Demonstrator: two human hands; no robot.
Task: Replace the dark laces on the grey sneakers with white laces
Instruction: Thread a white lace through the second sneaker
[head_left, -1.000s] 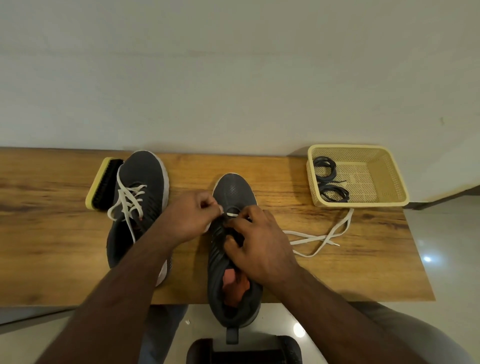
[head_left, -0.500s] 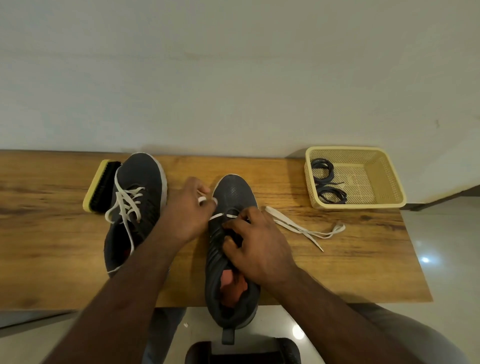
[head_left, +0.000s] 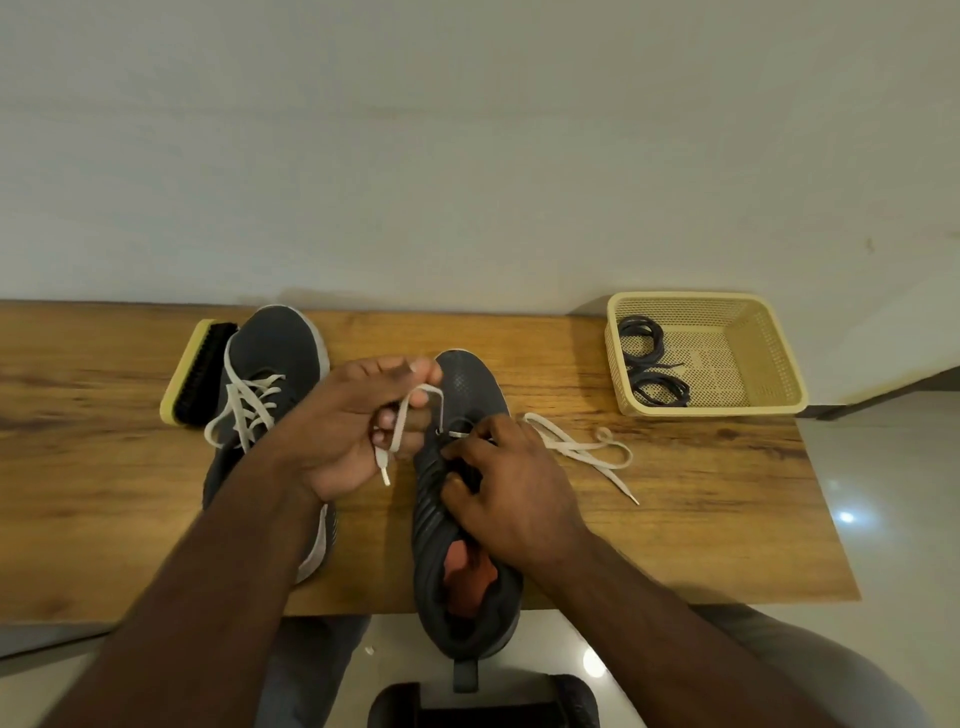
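First eyelets threading: my left hand (head_left: 358, 431) pinches the white lace (head_left: 400, 431); my right hand (head_left: 511, 483) grips the sneaker (head_left: 467, 395). Next, I judge: even ends.

The right hand (head_left: 511, 486) covers the eyelets and tongue of the near sneaker (head_left: 470, 525); the white lace's (head_left: 415, 415) path beneath it cannot be traced. The left hand (head_left: 353, 431) and forearm hide the rear of the laced sneaker (head_left: 272, 358). A dark object (head_left: 483, 709) below both hands is cut by the bottom edge, unidentifiable. The left tabletop (head_left: 78, 467) is motion-blurred.
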